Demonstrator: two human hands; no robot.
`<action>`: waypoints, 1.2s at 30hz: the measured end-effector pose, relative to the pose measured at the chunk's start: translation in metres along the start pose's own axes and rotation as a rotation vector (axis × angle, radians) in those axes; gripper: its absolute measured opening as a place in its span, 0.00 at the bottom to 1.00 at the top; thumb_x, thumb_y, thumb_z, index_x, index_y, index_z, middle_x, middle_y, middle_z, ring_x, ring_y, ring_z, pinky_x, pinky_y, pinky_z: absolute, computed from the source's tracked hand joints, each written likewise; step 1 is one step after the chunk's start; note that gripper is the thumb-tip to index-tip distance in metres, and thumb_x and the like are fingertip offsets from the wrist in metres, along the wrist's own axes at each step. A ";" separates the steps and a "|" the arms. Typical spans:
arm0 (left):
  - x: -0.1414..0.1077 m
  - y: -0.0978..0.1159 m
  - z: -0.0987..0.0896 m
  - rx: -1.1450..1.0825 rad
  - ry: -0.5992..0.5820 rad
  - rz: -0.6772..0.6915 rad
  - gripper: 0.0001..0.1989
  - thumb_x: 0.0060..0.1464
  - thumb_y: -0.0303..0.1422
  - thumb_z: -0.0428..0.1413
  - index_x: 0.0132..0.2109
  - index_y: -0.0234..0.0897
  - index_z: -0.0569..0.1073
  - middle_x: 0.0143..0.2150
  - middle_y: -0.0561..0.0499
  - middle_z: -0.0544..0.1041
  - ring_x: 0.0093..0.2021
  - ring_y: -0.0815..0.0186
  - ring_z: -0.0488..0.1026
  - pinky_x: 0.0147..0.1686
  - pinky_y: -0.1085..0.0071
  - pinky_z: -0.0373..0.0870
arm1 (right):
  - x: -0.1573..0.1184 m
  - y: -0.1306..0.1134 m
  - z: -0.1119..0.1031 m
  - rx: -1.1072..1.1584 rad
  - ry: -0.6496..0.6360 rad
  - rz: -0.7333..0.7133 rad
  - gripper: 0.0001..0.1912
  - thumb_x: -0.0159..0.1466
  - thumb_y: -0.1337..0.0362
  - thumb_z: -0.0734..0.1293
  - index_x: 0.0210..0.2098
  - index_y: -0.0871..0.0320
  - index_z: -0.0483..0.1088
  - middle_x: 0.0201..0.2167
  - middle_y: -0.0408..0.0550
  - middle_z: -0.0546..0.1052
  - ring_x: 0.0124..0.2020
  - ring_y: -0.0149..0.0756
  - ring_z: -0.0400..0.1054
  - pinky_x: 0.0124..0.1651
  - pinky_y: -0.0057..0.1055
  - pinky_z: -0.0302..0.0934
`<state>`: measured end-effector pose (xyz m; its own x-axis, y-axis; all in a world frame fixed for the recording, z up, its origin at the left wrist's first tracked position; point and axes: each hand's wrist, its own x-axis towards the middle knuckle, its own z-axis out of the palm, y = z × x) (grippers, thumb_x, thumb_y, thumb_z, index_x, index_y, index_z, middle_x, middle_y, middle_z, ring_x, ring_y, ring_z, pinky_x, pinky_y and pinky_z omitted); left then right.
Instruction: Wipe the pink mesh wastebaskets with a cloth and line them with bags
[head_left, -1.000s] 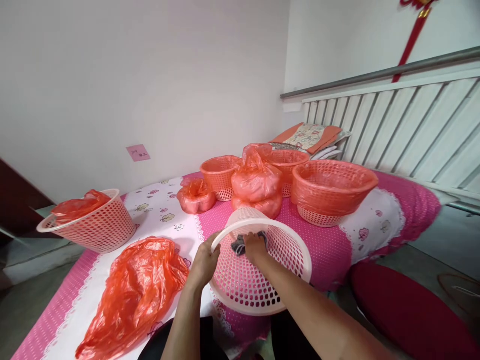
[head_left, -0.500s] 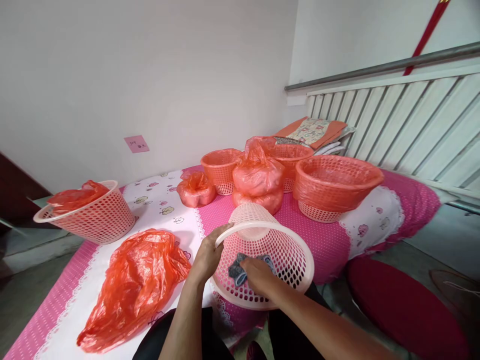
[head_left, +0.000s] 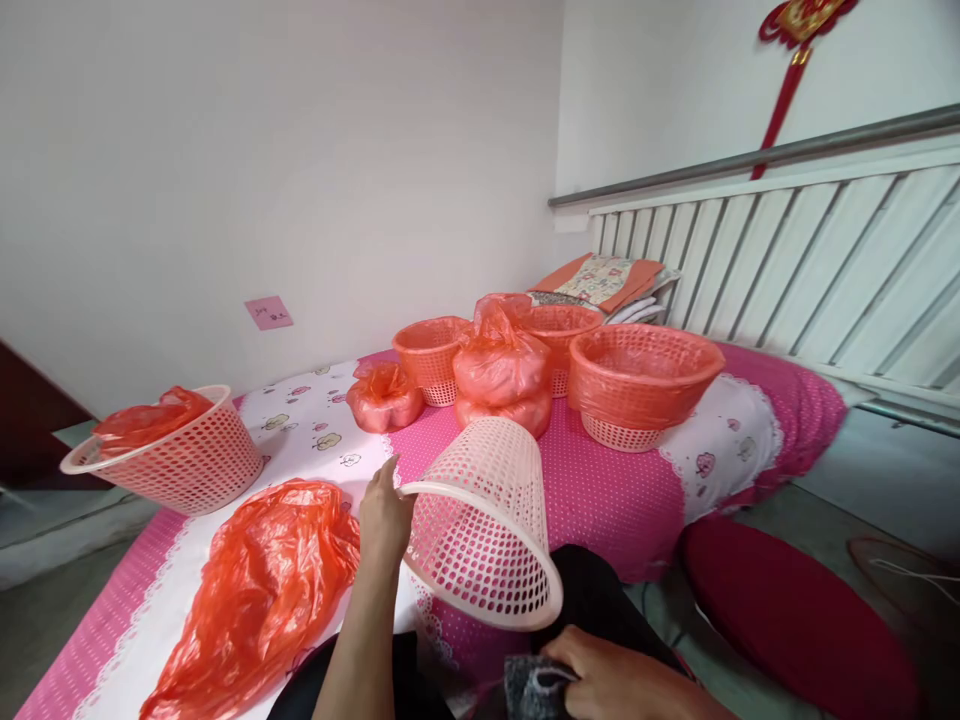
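Head view: basket [head_left: 498, 474] looks pale pink, perforated; cloth [head_left: 527, 688], grey.

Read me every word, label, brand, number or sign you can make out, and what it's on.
Pink note on the wall: handwritten marks, too small and blurred to read surely.
Basket at the left hand: no lettering visible.
Grey cloth in the right hand: none visible.
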<state>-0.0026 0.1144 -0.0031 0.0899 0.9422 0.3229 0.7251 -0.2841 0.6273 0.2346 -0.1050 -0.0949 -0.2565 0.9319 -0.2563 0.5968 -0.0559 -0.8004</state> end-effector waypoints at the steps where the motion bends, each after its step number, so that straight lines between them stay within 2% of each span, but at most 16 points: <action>1: 0.001 0.000 -0.001 0.024 0.033 -0.022 0.31 0.57 0.28 0.58 0.68 0.32 0.68 0.64 0.29 0.74 0.62 0.41 0.74 0.61 0.43 0.67 | -0.010 0.003 -0.011 0.051 0.000 0.028 0.09 0.53 0.68 0.67 0.30 0.53 0.79 0.27 0.41 0.78 0.32 0.37 0.71 0.35 0.27 0.61; 5: 0.002 0.002 -0.012 0.051 0.111 -0.061 0.29 0.57 0.30 0.59 0.65 0.30 0.70 0.58 0.31 0.75 0.58 0.43 0.74 0.57 0.46 0.72 | -0.043 0.022 -0.055 0.270 0.046 0.111 0.09 0.53 0.60 0.72 0.34 0.51 0.81 0.33 0.43 0.80 0.41 0.44 0.73 0.44 0.32 0.65; 9: -0.017 0.010 -0.022 0.029 0.316 -0.061 0.24 0.58 0.40 0.58 0.59 0.34 0.74 0.56 0.36 0.70 0.62 0.43 0.69 0.60 0.45 0.69 | -0.054 0.047 -0.080 0.691 0.353 0.194 0.20 0.53 0.47 0.76 0.39 0.53 0.82 0.36 0.48 0.82 0.48 0.53 0.77 0.54 0.41 0.68; 11: -0.035 0.018 -0.017 -0.140 0.386 -0.147 0.24 0.56 0.49 0.59 0.51 0.36 0.76 0.51 0.40 0.72 0.52 0.47 0.75 0.54 0.46 0.74 | -0.049 0.053 -0.081 0.922 0.498 0.208 0.22 0.55 0.44 0.76 0.39 0.55 0.81 0.33 0.49 0.83 0.46 0.54 0.79 0.55 0.45 0.69; 12: -0.046 0.023 -0.011 -0.280 0.374 -0.225 0.27 0.52 0.55 0.61 0.45 0.36 0.76 0.45 0.43 0.74 0.45 0.50 0.76 0.49 0.47 0.76 | -0.045 0.053 -0.081 1.009 0.550 0.191 0.22 0.55 0.45 0.76 0.38 0.56 0.81 0.32 0.49 0.83 0.44 0.54 0.80 0.55 0.45 0.70; 14: -0.069 0.037 0.004 -0.651 0.190 -0.371 0.34 0.41 0.63 0.64 0.39 0.35 0.75 0.36 0.44 0.77 0.39 0.51 0.78 0.43 0.50 0.78 | -0.034 0.048 -0.078 1.111 0.602 0.107 0.20 0.53 0.49 0.78 0.37 0.56 0.81 0.32 0.49 0.84 0.42 0.53 0.81 0.55 0.46 0.70; 15: -0.080 0.044 0.011 -0.788 0.044 -0.388 0.37 0.40 0.62 0.66 0.44 0.34 0.75 0.40 0.42 0.79 0.42 0.51 0.79 0.44 0.51 0.78 | -0.029 0.044 -0.077 1.130 0.606 0.054 0.18 0.52 0.51 0.79 0.37 0.56 0.81 0.33 0.50 0.85 0.42 0.54 0.81 0.55 0.46 0.70; 16: -0.090 0.052 0.017 -0.832 -0.028 -0.381 0.37 0.42 0.60 0.67 0.47 0.34 0.75 0.43 0.41 0.80 0.44 0.50 0.80 0.46 0.52 0.78 | -0.023 0.038 -0.076 1.134 0.600 0.002 0.16 0.51 0.54 0.79 0.36 0.55 0.80 0.33 0.50 0.85 0.42 0.54 0.81 0.54 0.47 0.70; 18: -0.110 0.066 0.024 -0.710 0.132 -0.272 0.30 0.50 0.55 0.65 0.48 0.35 0.73 0.45 0.41 0.79 0.46 0.53 0.78 0.48 0.54 0.76 | -0.015 0.027 -0.076 1.110 0.597 -0.073 0.12 0.52 0.57 0.77 0.34 0.54 0.79 0.34 0.50 0.85 0.44 0.54 0.80 0.53 0.48 0.71; 20: -0.128 0.079 0.028 -0.533 0.302 -0.084 0.22 0.55 0.50 0.65 0.46 0.38 0.73 0.45 0.44 0.78 0.44 0.56 0.77 0.47 0.57 0.74 | -0.012 0.020 -0.078 1.074 0.616 -0.108 0.09 0.52 0.59 0.74 0.34 0.52 0.79 0.35 0.48 0.85 0.44 0.53 0.80 0.51 0.46 0.72; 22: -0.144 0.089 0.034 -0.509 0.221 0.068 0.15 0.58 0.47 0.63 0.41 0.40 0.75 0.41 0.47 0.78 0.40 0.59 0.77 0.43 0.62 0.74 | -0.014 0.018 -0.081 1.036 0.645 -0.118 0.10 0.53 0.60 0.72 0.35 0.52 0.79 0.34 0.48 0.85 0.43 0.53 0.80 0.48 0.45 0.73; 26: -0.170 0.105 0.055 -0.697 0.012 0.018 0.16 0.62 0.49 0.59 0.45 0.41 0.79 0.43 0.45 0.83 0.42 0.58 0.82 0.43 0.65 0.78 | -0.033 0.017 -0.088 1.033 0.702 -0.115 0.11 0.56 0.56 0.72 0.38 0.50 0.80 0.35 0.49 0.84 0.41 0.53 0.80 0.46 0.47 0.73; 29: -0.176 0.112 0.065 -0.733 -0.039 0.025 0.21 0.61 0.49 0.61 0.53 0.41 0.80 0.52 0.41 0.84 0.51 0.54 0.83 0.52 0.61 0.79 | -0.051 0.007 -0.094 1.107 0.713 -0.097 0.13 0.57 0.53 0.72 0.39 0.50 0.81 0.37 0.50 0.85 0.42 0.53 0.80 0.49 0.50 0.73; 32: -0.174 0.118 0.063 -0.732 -0.050 0.001 0.25 0.57 0.49 0.64 0.57 0.42 0.79 0.58 0.39 0.82 0.56 0.50 0.80 0.56 0.57 0.78 | -0.065 -0.006 -0.095 1.232 0.680 -0.077 0.15 0.56 0.52 0.75 0.40 0.53 0.81 0.38 0.50 0.85 0.44 0.53 0.80 0.54 0.49 0.72; 34: -0.173 0.124 0.060 -0.841 -0.084 -0.057 0.33 0.54 0.50 0.67 0.63 0.43 0.76 0.63 0.37 0.79 0.60 0.48 0.78 0.56 0.56 0.78 | -0.071 -0.008 -0.092 1.299 0.611 -0.069 0.18 0.55 0.52 0.77 0.41 0.54 0.81 0.40 0.51 0.85 0.47 0.54 0.80 0.56 0.48 0.71; 36: -0.172 0.131 0.058 -1.034 -0.186 -0.111 0.42 0.47 0.51 0.71 0.67 0.43 0.72 0.65 0.35 0.77 0.63 0.46 0.76 0.56 0.56 0.78 | -0.076 -0.005 -0.086 1.285 0.548 -0.065 0.21 0.54 0.51 0.77 0.44 0.54 0.82 0.43 0.53 0.85 0.49 0.55 0.79 0.56 0.49 0.70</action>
<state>0.1164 -0.0751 -0.0174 0.2252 0.9598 0.1678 -0.1911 -0.1253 0.9735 0.3164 -0.1444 -0.0253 0.2475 0.9487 -0.1966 -0.5869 -0.0147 -0.8095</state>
